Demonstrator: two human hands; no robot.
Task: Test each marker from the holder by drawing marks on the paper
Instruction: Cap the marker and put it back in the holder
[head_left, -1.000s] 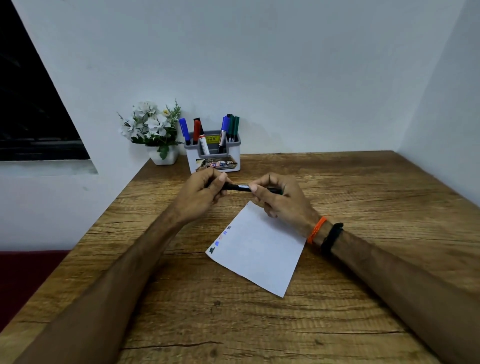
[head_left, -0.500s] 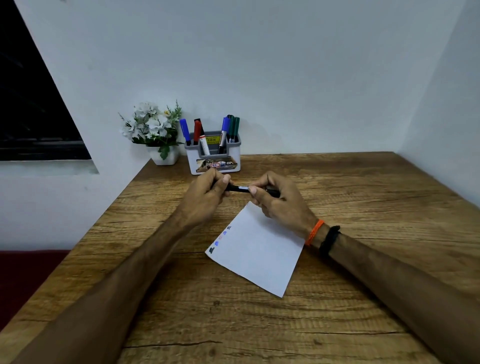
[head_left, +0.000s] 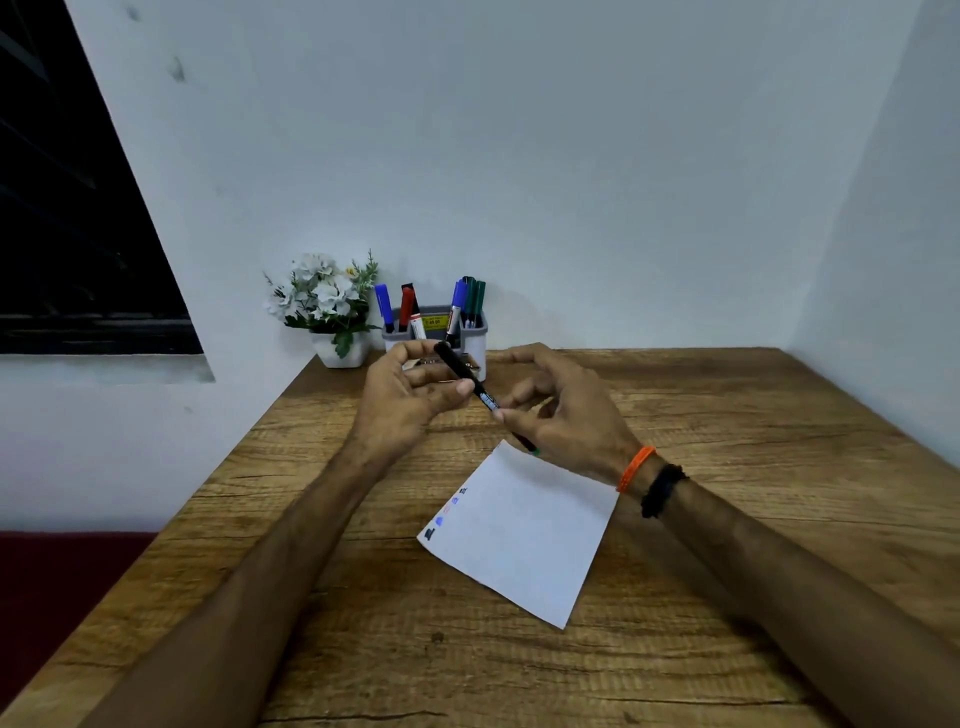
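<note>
Right hand (head_left: 566, 410) now pinches the black marker (head_left: 467, 379) low on its barrel and has tipped it from level to a steep slant, a green tip (head_left: 535, 452) showing just under the palm, right above the far corner of the paper (head_left: 524, 535). Left hand (head_left: 410, 400) has loosened; thumb and curled fingers barely touch the upper barrel. Looks uncapped and ready for its test mark. Beyond both hands, the marker holder (head_left: 475, 338) keeps the others.
</note>
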